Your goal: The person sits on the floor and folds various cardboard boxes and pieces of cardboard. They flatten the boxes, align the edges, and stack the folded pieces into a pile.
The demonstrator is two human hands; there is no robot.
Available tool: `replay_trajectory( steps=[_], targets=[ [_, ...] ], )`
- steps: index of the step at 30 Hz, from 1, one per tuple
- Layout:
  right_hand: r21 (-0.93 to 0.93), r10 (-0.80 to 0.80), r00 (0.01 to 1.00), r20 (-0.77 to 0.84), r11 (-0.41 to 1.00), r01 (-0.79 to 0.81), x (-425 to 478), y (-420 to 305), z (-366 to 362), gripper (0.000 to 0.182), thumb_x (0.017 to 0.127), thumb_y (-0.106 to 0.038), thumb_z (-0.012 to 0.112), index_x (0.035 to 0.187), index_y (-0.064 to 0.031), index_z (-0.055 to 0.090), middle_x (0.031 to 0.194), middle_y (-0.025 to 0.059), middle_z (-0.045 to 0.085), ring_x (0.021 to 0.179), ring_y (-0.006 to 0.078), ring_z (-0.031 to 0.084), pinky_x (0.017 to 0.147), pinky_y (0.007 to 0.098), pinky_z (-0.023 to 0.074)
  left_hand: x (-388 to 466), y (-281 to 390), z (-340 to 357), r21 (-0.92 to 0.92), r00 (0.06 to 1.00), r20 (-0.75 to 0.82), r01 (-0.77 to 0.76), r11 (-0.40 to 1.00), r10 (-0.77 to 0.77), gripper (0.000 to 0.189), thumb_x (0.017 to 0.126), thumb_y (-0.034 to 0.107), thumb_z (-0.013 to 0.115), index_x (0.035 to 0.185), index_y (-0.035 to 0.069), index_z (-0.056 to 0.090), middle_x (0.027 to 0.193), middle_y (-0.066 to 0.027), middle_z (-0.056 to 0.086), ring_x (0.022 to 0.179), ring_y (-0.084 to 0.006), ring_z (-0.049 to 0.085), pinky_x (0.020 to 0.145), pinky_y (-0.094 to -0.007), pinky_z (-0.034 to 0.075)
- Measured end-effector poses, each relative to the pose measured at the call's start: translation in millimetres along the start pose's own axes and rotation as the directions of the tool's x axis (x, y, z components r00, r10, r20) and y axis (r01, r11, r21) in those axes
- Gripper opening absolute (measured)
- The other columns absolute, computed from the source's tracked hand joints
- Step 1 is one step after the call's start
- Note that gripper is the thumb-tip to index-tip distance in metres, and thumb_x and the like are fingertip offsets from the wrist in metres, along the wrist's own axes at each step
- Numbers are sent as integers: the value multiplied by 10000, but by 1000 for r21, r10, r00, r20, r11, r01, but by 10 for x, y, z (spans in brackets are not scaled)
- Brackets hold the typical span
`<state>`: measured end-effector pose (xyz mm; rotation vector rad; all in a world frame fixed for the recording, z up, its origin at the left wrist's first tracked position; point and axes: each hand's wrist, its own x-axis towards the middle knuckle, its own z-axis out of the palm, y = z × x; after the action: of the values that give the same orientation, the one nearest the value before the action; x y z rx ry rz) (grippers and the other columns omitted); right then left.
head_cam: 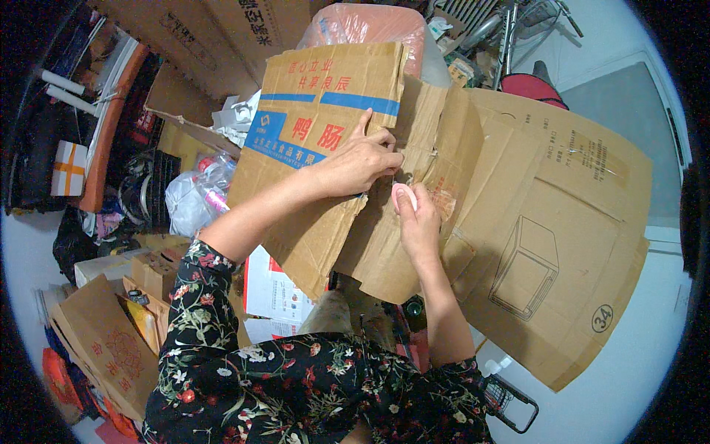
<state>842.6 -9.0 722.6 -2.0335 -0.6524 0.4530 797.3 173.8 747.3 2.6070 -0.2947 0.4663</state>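
Note:
A printed cardboard sheet (294, 205) with a blue stripe and red writing lies before me, its right edge torn or cut. My left hand (363, 161) rests on that edge, index finger extended and the other fingers curled at the rim; whether they pinch it cannot be told. Just to the right, my right hand (419, 213) grips a small pink oval tool (404, 198), thumb on top, close to the left fingertips. Any blade on it is hard to make out. Beneath and to the right lies more brown cardboard (377, 244), which meets a large flattened carton (577, 222) with a box drawing.
An open carton (186, 125) with white paper stands at the upper left, near a white plastic bag (191, 202). Behind the sheets is a plastic-wrapped orange thing (366, 28). A bicycle (507, 33) is at the upper right, and a carton (105, 344) at the lower left.

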Motion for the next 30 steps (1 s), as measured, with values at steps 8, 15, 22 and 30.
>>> replay_trajectory(
  steps=[8,15,22,30],
  targets=[
    [299,-22,993,117,954,-15,-122,85,55,265,928,-275,515,893,-16,562,753,88,614,673,174,586,612,287,447,146,-124,34,-206,957,-242,108,973,-157,66,799,46,598,807,41,533,800,-60,545,877,-262,565,1048,-570,195],
    [728,75,968,241,645,-231,-211,-75,-278,354,959,-305,466,1190,-38,488,919,83,606,651,89,522,646,256,492,56,-35,100,-66,956,-285,58,996,-74,128,831,133,616,953,97,629,1268,-121,487,1262,-326,373,1062,-468,253],
    [834,83,972,220,501,-231,-363,230,-294,352,957,-316,470,1181,-47,500,950,85,610,677,79,523,612,238,459,-104,91,108,100,919,-358,212,972,-164,185,803,93,623,988,85,621,1330,-159,424,1271,-396,333,1041,-472,291],
    [839,181,967,180,485,-248,-628,473,-590,358,938,-339,505,1138,-45,537,981,68,639,705,68,545,618,211,453,-3,806,425,-75,992,-104,67,995,-75,195,764,20,586,958,43,589,1170,-150,515,1136,-351,461,958,-452,367]
  ],
)
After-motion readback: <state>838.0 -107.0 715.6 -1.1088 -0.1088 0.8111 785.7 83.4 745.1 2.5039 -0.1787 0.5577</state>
